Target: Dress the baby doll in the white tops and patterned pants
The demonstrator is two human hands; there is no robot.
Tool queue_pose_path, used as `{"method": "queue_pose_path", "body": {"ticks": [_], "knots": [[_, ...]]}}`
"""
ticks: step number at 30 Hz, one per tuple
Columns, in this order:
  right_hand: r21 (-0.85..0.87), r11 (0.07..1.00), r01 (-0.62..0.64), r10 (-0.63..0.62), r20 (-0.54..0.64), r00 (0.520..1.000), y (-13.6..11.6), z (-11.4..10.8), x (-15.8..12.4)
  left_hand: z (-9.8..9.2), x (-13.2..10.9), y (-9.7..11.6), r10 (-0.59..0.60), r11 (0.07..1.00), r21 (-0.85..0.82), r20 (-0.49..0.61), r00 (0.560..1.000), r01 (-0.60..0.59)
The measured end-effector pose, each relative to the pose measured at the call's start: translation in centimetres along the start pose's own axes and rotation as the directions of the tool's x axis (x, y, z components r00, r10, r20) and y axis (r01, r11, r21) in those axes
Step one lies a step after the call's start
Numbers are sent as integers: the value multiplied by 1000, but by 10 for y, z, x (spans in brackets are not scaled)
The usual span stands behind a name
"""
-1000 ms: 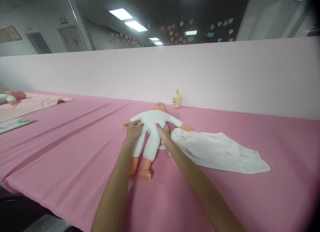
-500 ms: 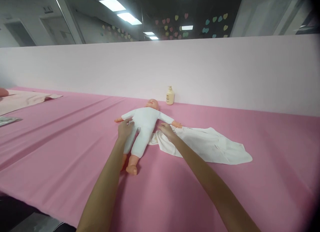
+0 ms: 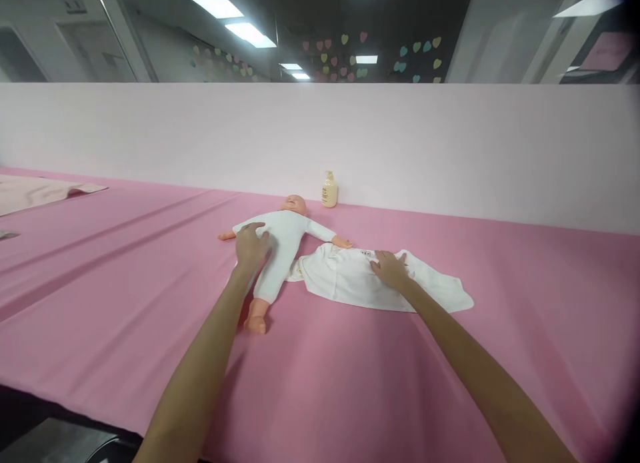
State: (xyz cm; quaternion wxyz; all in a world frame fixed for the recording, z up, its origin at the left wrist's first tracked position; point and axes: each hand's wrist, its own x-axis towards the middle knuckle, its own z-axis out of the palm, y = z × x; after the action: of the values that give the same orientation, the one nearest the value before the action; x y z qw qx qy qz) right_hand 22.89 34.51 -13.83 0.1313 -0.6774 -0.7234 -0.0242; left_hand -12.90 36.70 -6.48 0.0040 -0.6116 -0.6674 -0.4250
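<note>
Rightward from the baby doll point(image 3: 287, 235), the right hand point(image 3: 391, 270) has moved onto the white baby garment point(image 3: 340, 280), fingers spread, gripping nothing visible. Garment lies toward four o'clock of the doll; the left hand point(image 3: 253, 246) curves over the doll, grip unclear.

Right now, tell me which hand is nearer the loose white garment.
Right. The right hand is on or just above the loose white garment; the left hand is over the doll, left of the garment.
</note>
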Motion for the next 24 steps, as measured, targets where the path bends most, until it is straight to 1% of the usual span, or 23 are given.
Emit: {"method": "queue_pose_path", "body": {"ticks": [1, 3, 4, 6, 7, 8, 9, 10, 11, 12, 14, 15, 16, 19, 20, 22, 23, 24], "knots": [[-104, 994, 42, -38, 41, 998, 5, -3, -7, 1, -4, 14, 73, 997, -24, -26, 997, -74], [-188, 976, 108, -91, 99, 991, 7, -13, -19, 5, -19, 46, 229, 969, -83, -40, 973, -231], [-203, 969, 140, -117, 122, 986, 4, -20, -25, 8, -31, 63, 298, 948, -116, -15, 954, -298], [-204, 961, 189, -158, 158, 975, -4, -35, -39, 14, -61, 98, 437, 889, -195, 94, 895, -414], [-206, 955, 212, -180, 164, 970, -9, -43, -48, 16, -79, 113, 516, 848, -243, 184, 837, -470], [-208, 949, 236, -204, 163, 965, -14, -52, -59, 16, -97, 127, 595, 799, -304, 268, 758, -520], [-207, 943, 262, -233, 155, 960, -20, -62, -72, 15, -114, 139, 663, 746, -378, 353, 660, -548], [-202, 936, 289, -263, 146, 954, -25, -71, -86, 12, -129, 149, 709, 705, -457, 430, 558, -543], [-194, 928, 319, -294, 146, 945, -30, -81, -102, 5, -143, 157, 722, 691, -524, 499, 478, -497], [-181, 921, 346, -322, 150, 935, -34, -90, -120, -3, -154, 163, 716, 698, -566, 556, 422, -439], [-138, 917, 374, -348, 180, 920, -42, -111, -157, -26, -169, 174, 683, 730, -582, 645, 344, -358], [-93, 911, 402, -379, 195, 905, -45, -122, -176, -40, -174, 178, 665, 744, -572, 682, 304, -345], [-22, 897, 441, -428, 202, 881, -48, -134, -195, -54, -179, 183, 650, 752, -559, 716, 254, -348], [236, 832, 501, -547, 204, 812, -58, -174, -246, -97, -197, 195, 616, 740, -549, 785, 64, -388], [315, 806, 502, -575, 213, 790, -62, -188, -261, -111, -204, 199, 615, 723, -558, 789, 11, -407], [446, 757, 478, -617, 244, 749, -67, -214, -289, -138, -222, 204, 653, 657, -606, 755, -63, -448], [502, 730, 463, -638, 259, 725, -68, -225, -302, -151, -232, 205, 695, 601, -650, 713, -98, -465], [553, 701, 450, -666, 282, 691, -69, -234, -316, -164, -241, 205, 744, 530, -704, 653, -138, -473]]}}
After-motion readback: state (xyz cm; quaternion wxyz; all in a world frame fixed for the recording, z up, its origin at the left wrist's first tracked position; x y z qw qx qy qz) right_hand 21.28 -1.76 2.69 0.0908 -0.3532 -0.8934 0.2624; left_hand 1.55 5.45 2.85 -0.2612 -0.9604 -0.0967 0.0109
